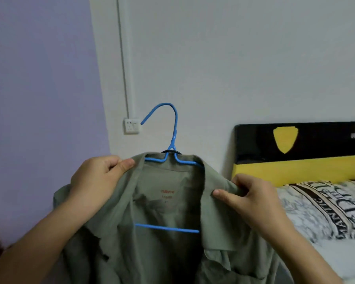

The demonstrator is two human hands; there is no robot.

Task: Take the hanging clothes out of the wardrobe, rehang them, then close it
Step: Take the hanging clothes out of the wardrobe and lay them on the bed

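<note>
From where I sit, the far left is a lilac wall, meeting a white wall with a thin cable conduit running down to a wall socket. My left hand comes in from the lower left, its grip closed on the left collar edge of the olive-green shirt, thumb and curled fingers pinching the cloth. The shirt hangs open-fronted between both hands, held up in front of the white wall, with small red print inside the back of the neck. A blue hanger sits inside it: the hook rises above the collar, pointing left toward the socket, and its lower bar shows across the open front. My right hand pinches the right collar and shoulder, grip closed on the fabric. Furthest right stands a bed with a black-and-yellow headboard and a lettered, patterned pillow.
</note>
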